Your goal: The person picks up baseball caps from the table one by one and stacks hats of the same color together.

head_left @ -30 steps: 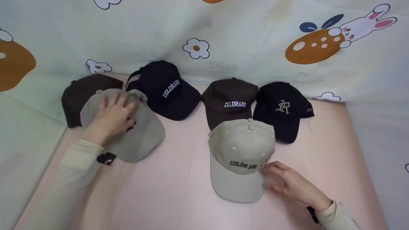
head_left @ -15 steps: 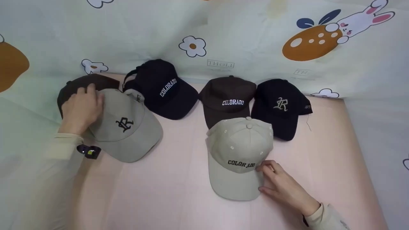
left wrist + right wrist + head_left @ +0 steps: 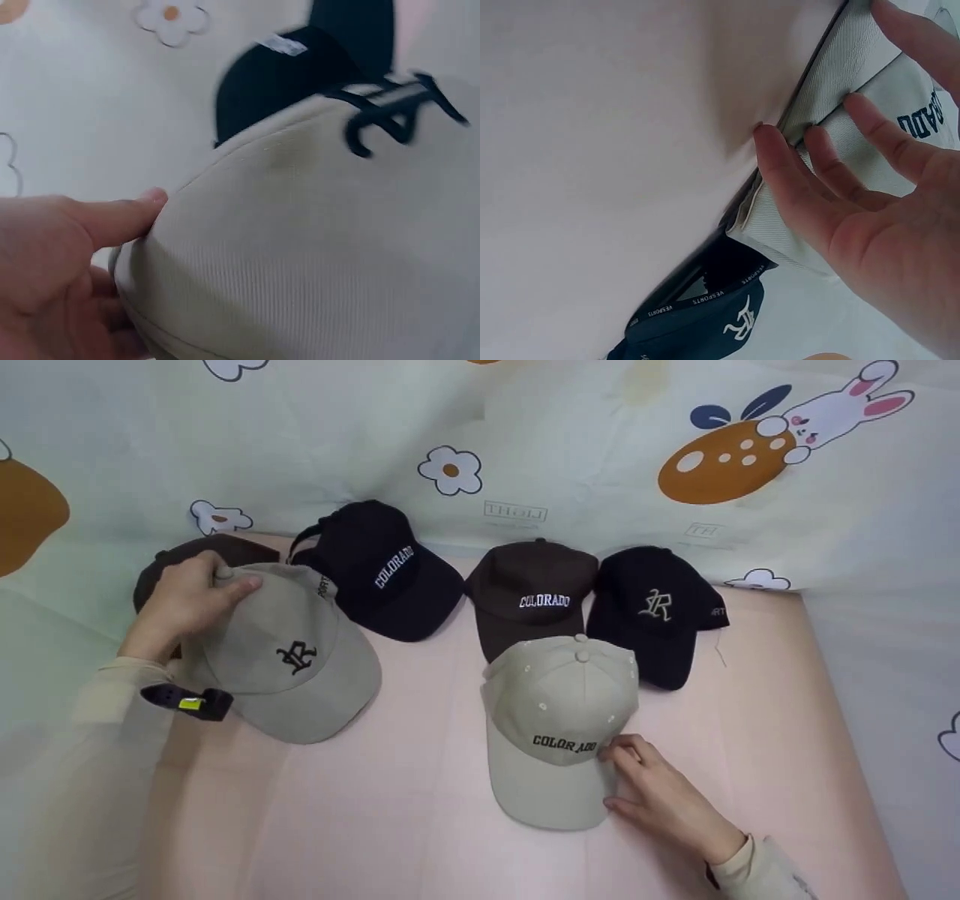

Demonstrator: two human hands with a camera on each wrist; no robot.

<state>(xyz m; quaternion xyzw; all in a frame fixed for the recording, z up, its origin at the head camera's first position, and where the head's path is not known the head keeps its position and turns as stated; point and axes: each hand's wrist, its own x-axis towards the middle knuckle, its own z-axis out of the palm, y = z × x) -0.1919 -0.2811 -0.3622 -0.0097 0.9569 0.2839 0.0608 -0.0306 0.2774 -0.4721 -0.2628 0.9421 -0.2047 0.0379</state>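
Observation:
A grey baseball cap (image 3: 300, 705) with a black monogram lies at the left, its brim toward the front right. At the top of its crown my left hand (image 3: 180, 604) grips it; in the left wrist view the thumb lies over the fabric and the fingers (image 3: 105, 315) curl beneath. Right of the middle is a light beige cap (image 3: 555, 799) lettered COLORADO, brim toward me. My right hand (image 3: 671, 802) touches its right side with loosely spread fingers, the fingertips near the brim seam in the right wrist view.
Behind the grey cap sits a partly covered dark brown cap (image 3: 232, 547). A navy COLORADO cap (image 3: 375, 547), a brown COLORADO cap (image 3: 536, 574) and a navy monogram cap (image 3: 652, 577) stand along the printed backdrop (image 3: 337, 427). Pink cloth (image 3: 412, 772) covers the table.
My left hand has moved left off the front of the grey cap and taken hold of its crown top. My right hand has closed in slightly on the beige cap's side.

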